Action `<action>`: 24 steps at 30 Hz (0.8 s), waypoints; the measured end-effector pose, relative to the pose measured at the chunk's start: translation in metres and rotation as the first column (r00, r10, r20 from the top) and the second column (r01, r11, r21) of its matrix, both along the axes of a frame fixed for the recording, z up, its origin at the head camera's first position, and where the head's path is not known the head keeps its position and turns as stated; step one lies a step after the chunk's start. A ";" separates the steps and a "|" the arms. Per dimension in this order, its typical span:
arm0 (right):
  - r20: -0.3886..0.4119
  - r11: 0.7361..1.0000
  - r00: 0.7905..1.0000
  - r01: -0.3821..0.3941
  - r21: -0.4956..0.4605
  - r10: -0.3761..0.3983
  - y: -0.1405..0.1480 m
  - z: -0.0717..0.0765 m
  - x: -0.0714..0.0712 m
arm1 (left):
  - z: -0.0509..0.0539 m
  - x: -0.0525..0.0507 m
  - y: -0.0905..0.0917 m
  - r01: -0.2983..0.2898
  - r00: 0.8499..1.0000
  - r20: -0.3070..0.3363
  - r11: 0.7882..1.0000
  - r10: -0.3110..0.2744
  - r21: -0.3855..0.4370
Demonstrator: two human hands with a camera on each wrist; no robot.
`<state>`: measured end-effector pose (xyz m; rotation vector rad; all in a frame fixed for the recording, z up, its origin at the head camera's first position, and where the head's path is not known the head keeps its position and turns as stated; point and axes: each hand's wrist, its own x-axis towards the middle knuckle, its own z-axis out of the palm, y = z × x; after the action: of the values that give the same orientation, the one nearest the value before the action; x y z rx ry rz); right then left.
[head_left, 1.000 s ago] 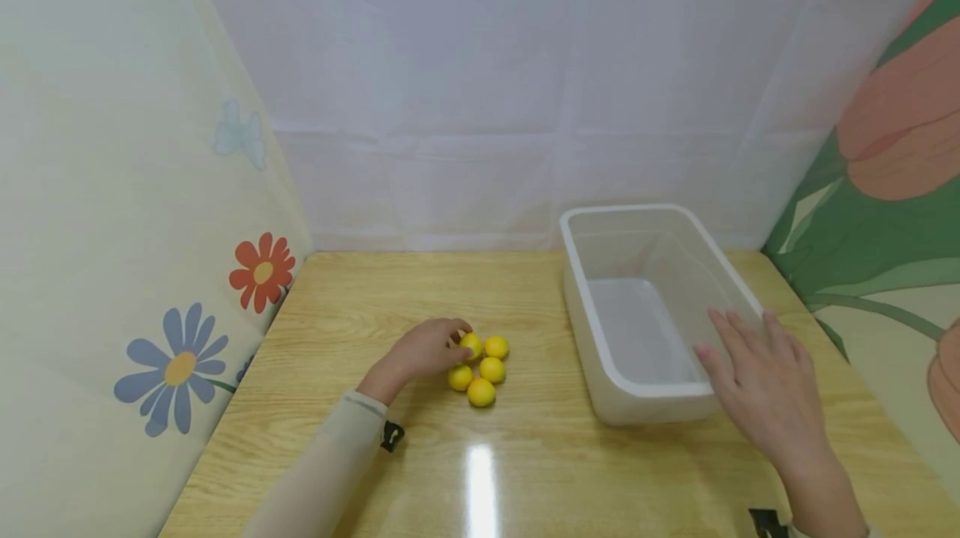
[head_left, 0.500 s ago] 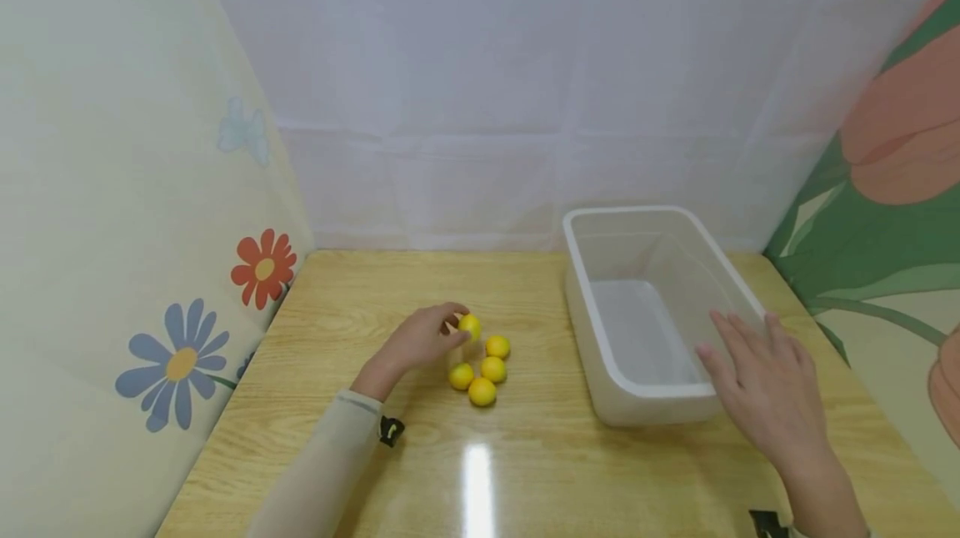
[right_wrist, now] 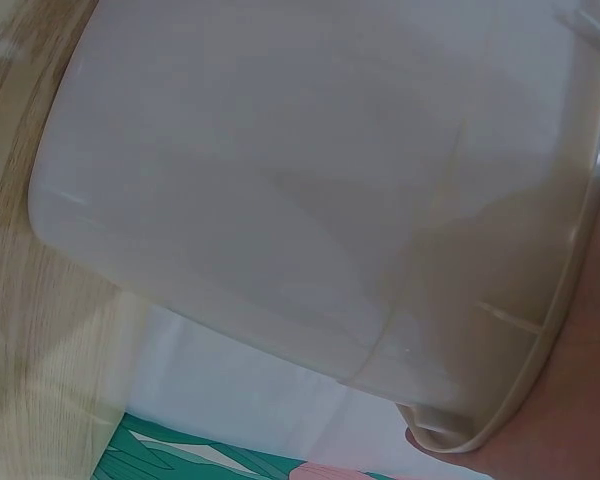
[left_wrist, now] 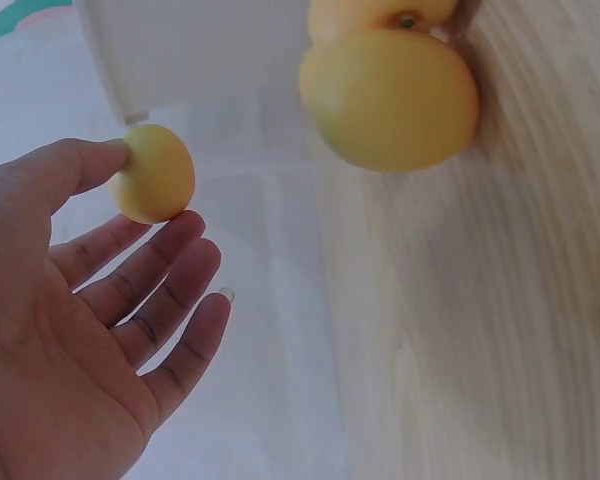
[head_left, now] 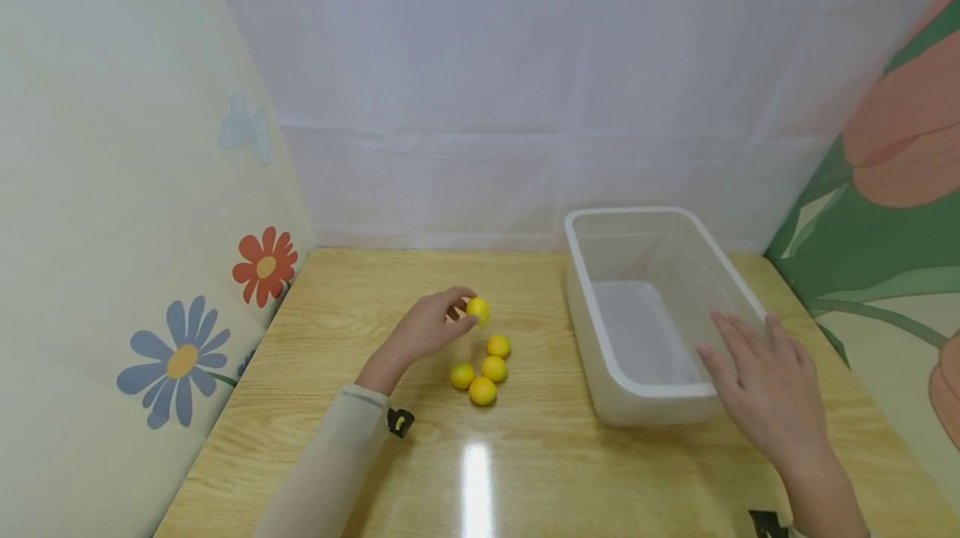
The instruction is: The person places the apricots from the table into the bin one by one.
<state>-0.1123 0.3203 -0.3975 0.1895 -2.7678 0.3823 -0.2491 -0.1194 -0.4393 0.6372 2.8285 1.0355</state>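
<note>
The left hand (head_left: pixel 429 328) is holding one small yellow fruit (head_left: pixel 478 310) up in the air. The thumb is pressing on one side, and the nearest fingertips are coming round the other side, so the hand is making a small pinch. The last two fingers are hanging loose and are not touching the fruit.

Under it, on the bench (head_left: pixel 360 288), four more fruits (head_left: pixel 494 369) are lying close together in a little bunch. No hand is touching them.

A big white box (head_left: pixel 652 409) is standing upright on the right side of the bench, with its open top facing up. The right hand (head_left: pixel 776 392) is resting at its near right corner. Its fingers are lying nearly straight over the rim, and it is not holding any fruit.

As for how far things are getting: one fruit is being held off the bench, so its picking up is looking done. That fruit is hanging between the bunch and the back of the bench, well apart from the box. Four are still waiting on the wood, and no fruit is showing in the part of the box I am seeing.
</note>
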 end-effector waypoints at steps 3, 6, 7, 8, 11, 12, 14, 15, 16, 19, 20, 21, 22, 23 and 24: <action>0.001 1.000 1.000 0.001 0.001 -0.001 0.000 0.000 0.000 | 0.004 -0.001 0.003 0.012 1.000 -0.017 1.000 -0.012 0.014; -0.003 1.000 1.000 0.002 0.003 -0.002 0.000 0.000 0.000 | 0.009 -0.002 0.007 0.025 0.999 -0.028 0.999 -0.024 0.032; -0.004 1.000 1.000 0.002 0.003 -0.002 0.001 0.000 0.000 | 0.011 -0.003 0.009 0.029 0.999 -0.030 0.999 -0.028 0.036; -0.006 1.000 1.000 0.002 0.004 -0.002 0.001 0.000 0.000 | 0.012 -0.003 0.010 0.032 0.999 -0.031 0.999 -0.031 0.039; -0.007 1.000 1.000 0.003 0.005 -0.003 0.001 0.000 0.000 | 0.017 -0.003 0.013 0.037 0.999 -0.032 0.998 -0.035 0.047; -0.007 1.000 1.000 0.003 0.005 -0.003 0.001 0.000 0.000 | 0.019 -0.003 0.014 0.039 0.999 -0.033 0.998 -0.038 0.049; -0.005 1.000 1.000 0.003 0.005 -0.003 0.001 0.000 0.000 | 0.022 -0.003 0.016 0.044 0.998 -0.038 0.997 -0.042 0.057; -0.005 1.000 1.000 0.004 0.005 -0.004 0.001 0.000 0.000 | 0.023 -0.003 0.017 0.047 0.998 -0.042 0.997 -0.044 0.061; -0.005 1.000 1.000 0.004 0.006 -0.004 0.001 0.000 0.000 | 0.024 -0.003 0.018 0.049 0.998 -0.047 0.997 -0.046 0.066; -0.005 1.000 1.000 0.004 0.007 -0.004 0.001 0.000 0.000 | 0.027 -0.004 0.021 0.055 0.997 -0.063 0.995 -0.050 0.082; -0.006 1.000 1.000 0.004 0.007 -0.004 0.001 0.000 0.000 | 0.028 -0.004 0.021 0.056 0.996 -0.067 0.995 -0.051 0.084; -0.007 1.000 1.000 0.003 0.008 -0.003 0.001 0.000 0.000 | 0.029 -0.005 0.022 0.060 0.996 -0.072 0.994 -0.054 0.089; -0.009 1.000 1.000 0.003 0.008 -0.003 0.001 0.000 0.000 | 0.029 -0.005 0.023 0.062 0.996 -0.075 0.994 -0.055 0.094; -0.011 1.000 1.000 0.002 0.008 -0.002 0.001 0.000 0.000 | 0.030 -0.005 0.025 0.066 0.995 -0.077 0.993 -0.058 0.098; -0.011 1.000 1.000 0.001 0.008 -0.001 0.001 0.000 0.000 | 0.031 -0.005 0.026 0.067 0.995 -0.077 0.992 -0.059 0.102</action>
<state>-0.1128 0.3210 -0.3977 0.1915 -2.7584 0.3694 -0.2542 -0.0938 -0.4080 0.7852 2.8098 1.1799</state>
